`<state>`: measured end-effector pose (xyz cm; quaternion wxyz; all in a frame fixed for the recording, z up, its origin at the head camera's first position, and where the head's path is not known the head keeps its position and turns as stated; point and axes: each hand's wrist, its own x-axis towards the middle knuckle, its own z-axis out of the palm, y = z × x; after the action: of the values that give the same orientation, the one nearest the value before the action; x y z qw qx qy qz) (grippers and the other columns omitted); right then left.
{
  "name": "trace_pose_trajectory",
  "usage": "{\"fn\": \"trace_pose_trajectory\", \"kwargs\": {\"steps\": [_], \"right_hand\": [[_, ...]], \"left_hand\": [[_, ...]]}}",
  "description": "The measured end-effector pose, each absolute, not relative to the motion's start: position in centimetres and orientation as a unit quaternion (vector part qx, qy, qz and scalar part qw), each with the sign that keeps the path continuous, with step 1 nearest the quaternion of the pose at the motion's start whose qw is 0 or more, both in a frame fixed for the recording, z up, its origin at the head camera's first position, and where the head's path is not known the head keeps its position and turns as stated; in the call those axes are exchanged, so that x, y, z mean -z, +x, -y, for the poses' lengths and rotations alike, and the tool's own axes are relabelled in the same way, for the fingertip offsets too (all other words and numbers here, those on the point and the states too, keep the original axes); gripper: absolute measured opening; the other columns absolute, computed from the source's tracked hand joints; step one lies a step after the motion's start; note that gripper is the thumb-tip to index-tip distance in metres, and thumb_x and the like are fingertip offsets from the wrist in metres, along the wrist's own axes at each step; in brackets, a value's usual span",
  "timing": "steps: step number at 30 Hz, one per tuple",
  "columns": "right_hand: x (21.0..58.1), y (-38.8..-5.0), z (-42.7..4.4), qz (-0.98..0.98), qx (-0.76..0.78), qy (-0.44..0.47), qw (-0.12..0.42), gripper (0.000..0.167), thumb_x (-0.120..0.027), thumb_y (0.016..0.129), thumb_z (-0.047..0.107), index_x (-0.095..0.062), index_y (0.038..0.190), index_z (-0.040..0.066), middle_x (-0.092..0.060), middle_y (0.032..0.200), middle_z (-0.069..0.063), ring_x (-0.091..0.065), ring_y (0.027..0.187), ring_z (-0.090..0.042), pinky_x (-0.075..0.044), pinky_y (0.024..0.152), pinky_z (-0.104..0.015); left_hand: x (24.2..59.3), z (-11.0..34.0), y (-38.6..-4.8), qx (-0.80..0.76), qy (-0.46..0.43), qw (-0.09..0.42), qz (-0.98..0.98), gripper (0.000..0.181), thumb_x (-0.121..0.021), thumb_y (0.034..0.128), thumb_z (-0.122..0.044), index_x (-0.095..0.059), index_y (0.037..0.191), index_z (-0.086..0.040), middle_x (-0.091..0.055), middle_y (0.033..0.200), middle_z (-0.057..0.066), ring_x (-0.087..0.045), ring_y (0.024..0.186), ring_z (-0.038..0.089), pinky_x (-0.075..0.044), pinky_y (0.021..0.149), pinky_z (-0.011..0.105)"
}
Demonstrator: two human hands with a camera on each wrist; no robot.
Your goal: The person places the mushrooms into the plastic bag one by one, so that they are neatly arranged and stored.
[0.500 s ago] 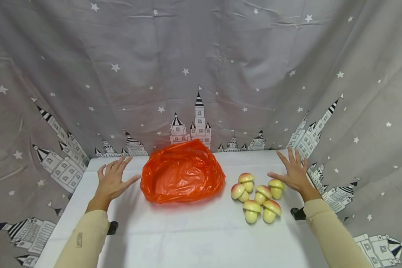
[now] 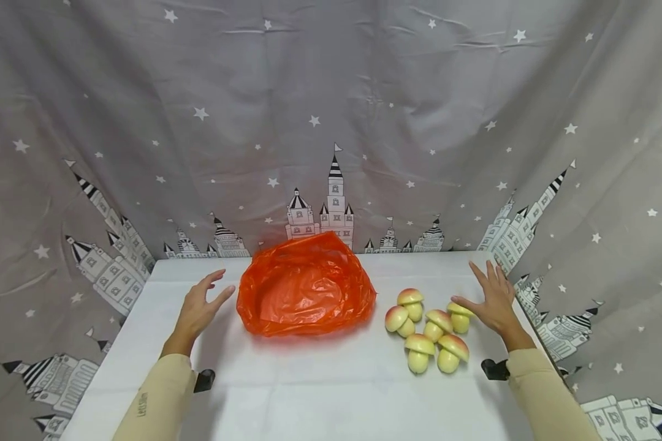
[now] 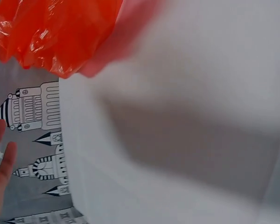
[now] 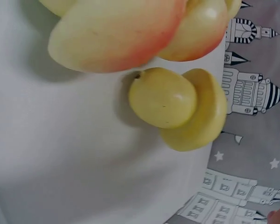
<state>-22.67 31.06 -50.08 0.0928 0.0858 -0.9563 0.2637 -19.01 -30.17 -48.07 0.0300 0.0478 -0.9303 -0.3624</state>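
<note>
So the person's left hand (image 2: 198, 312) is hovering over the white table (image 2: 320, 404), empty and relaxed, with the thumb and fingers spreading apart. The thumb is pointing at the red plastic bag (image 2: 303, 294) and sitting just beside its left side. That bag is resting toward the back of the table, crinkly and shiny, its wide mouth gaping toward us.

Right hand (image 2: 493, 306) is doing much the same on its side: released, fingers fanning out, gripping nothing. Its thumb is lining up over the cap of the nearest mushroom (image 2: 460, 321) from the head view, but the wrist view is showing that one lying clear of the fingers. Six mushrooms are clustering to the right of the bag, all yellow, most of them showing reddish blushes on their caps. The leftmost mushroom (image 2: 399, 321) is leaning over a bit, while the front-left mushroom (image 2: 419, 353) is standing pretty upright.

Beige sleeves (image 2: 157, 398) are covering both forearms, and a grey curtain (image 2: 331, 73) with stars and castles is hanging behind everything.
</note>
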Motion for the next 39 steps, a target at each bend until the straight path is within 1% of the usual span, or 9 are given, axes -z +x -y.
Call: {"fn": "trace_pose_trajectory", "kwargs": {"steps": [6,16,19,21,23,29,32,36,39], "right_hand": [[50.8,-21.7,-31.7,0.947,-0.302,0.064,0.086,0.095,-0.071,0.081,0.048,-0.02,0.154,0.015,-0.006,0.156,-0.03,0.001,0.143,-0.047,-0.001,0.103,-0.074],[52.1,-21.5,-31.1,0.926,-0.366,0.048,0.074,0.088,-0.072,0.083,0.036,-0.025,0.152,0.011,-0.013,0.154,-0.03,-0.008,0.14,-0.051,-0.004,0.101,-0.076],[52.4,-21.6,-30.8,0.922,-0.382,0.037,0.053,0.087,-0.072,0.084,0.035,-0.025,0.152,0.009,-0.013,0.155,-0.029,-0.008,0.14,-0.051,-0.002,0.101,-0.077],[52.6,-21.6,-30.6,0.92,-0.389,0.03,0.041,0.087,-0.072,0.084,0.035,-0.025,0.151,0.007,-0.013,0.155,-0.029,-0.008,0.14,-0.051,-0.004,0.102,-0.076],[53.0,-21.5,-30.5,0.916,-0.398,0.025,0.039,0.085,-0.072,0.084,0.033,-0.026,0.151,0.005,-0.015,0.154,-0.029,-0.009,0.14,-0.051,-0.007,0.105,-0.073],[53.8,-21.6,-30.3,0.909,-0.413,0.015,0.054,0.078,-0.072,0.085,0.026,-0.031,0.146,-0.001,-0.023,0.15,-0.031,-0.017,0.137,-0.051,-0.015,0.109,-0.065],[54.2,-21.7,-30.3,0.908,-0.416,0.007,0.05,0.077,-0.072,0.085,0.022,-0.032,0.145,-0.003,-0.025,0.148,-0.032,-0.019,0.137,-0.052,-0.016,0.109,-0.064],[54.4,-21.3,-30.2,0.902,-0.43,-0.017,0.027,0.076,-0.072,0.086,0.02,-0.031,0.146,-0.003,-0.023,0.149,-0.033,-0.018,0.138,-0.051,-0.019,0.109,-0.063],[54.6,-21.1,-30.2,0.891,-0.453,-0.032,0.009,0.076,-0.071,0.087,0.019,-0.03,0.147,-0.001,-0.02,0.15,-0.032,-0.017,0.139,-0.049,-0.021,0.11,-0.062]], "left_hand": [[49.5,29.5,-19.0,0.446,0.08,0.035,0.891,0.058,-0.053,0.0981,-0.04,-0.039,0.146,-0.009,-0.042,0.145,0.021,-0.04,0.128,0.04,-0.034,0.105,0.056],[51.2,29.3,-18.7,0.542,0.123,0.03,0.831,0.059,-0.055,0.098,-0.036,-0.036,0.149,-0.012,-0.041,0.147,0.019,-0.04,0.13,0.037,-0.036,0.105,0.053],[51.5,29.3,-18.6,0.559,0.144,0.02,0.816,0.062,-0.055,0.098,-0.036,-0.033,0.15,-0.011,-0.042,0.145,0.02,-0.042,0.129,0.035,-0.039,0.105,0.043],[51.7,29.2,-18.6,0.566,0.156,0.016,0.809,0.061,-0.055,0.0982,-0.034,-0.033,0.15,-0.01,-0.044,0.142,0.021,-0.045,0.126,0.034,-0.043,0.1,0.031],[51.9,29.0,-18.6,0.568,0.164,0.012,0.806,0.061,-0.055,0.0983,-0.033,-0.033,0.149,-0.009,-0.046,0.139,0.021,-0.048,0.122,0.033,-0.045,0.096,0.026],[52.5,28.4,-18.7,0.579,0.17,0.016,0.798,0.062,-0.057,0.0968,-0.034,-0.035,0.148,-0.006,-0.047,0.136,0.022,-0.053,0.108,0.018,-0.046,0.097,0.031],[52.6,28.1,-18.7,0.584,0.171,0.015,0.794,0.063,-0.058,0.0966,-0.035,-0.036,0.147,-0.006,-0.048,0.136,0.022,-0.052,0.106,0.016,-0.047,0.095,0.029],[52.6,27.6,-18.9,0.597,0.175,0.002,0.782,0.065,-0.057,0.097,-0.036,-0.033,0.149,-0.005,-0.045,0.137,0.024,-0.047,0.119,0.028,-0.044,0.102,0.037],[52.5,27.3,-18.9,0.606,0.181,-0.008,0.775,0.066,-0.056,0.0971,-0.037,-0.032,0.149,-0.005,-0.044,0.139,0.024,-0.045,0.122,0.031,-0.043,0.103,0.038]]}}
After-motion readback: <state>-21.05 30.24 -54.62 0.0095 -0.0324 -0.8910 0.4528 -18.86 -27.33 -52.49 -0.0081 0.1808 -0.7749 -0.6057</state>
